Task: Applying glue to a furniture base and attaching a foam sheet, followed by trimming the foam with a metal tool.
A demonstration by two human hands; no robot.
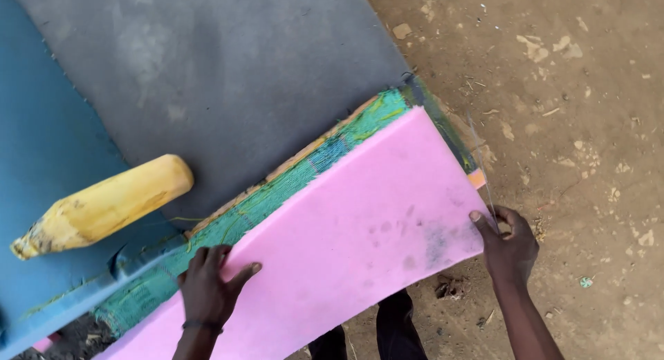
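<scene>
While the pink foam sheet (346,242) lies curved over the green woven edge (304,173) of the grey-covered cushion (228,76), the left hand (207,287) presses flat on its lower part, fingers spread. The right hand (508,246) pinches the sheet's right corner, fingers closed. A yellow wooden handle (104,204) rests nearby on blue fabric (41,145).

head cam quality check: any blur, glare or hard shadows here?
Head view: soft, even daylight, no glare and no hard shadows; the pink foam sheet is sharp, with dark smudges on its surface; the left hand and right hand show slight motion softness; the yellow wooden handle and dirt ground stay clear.
</scene>
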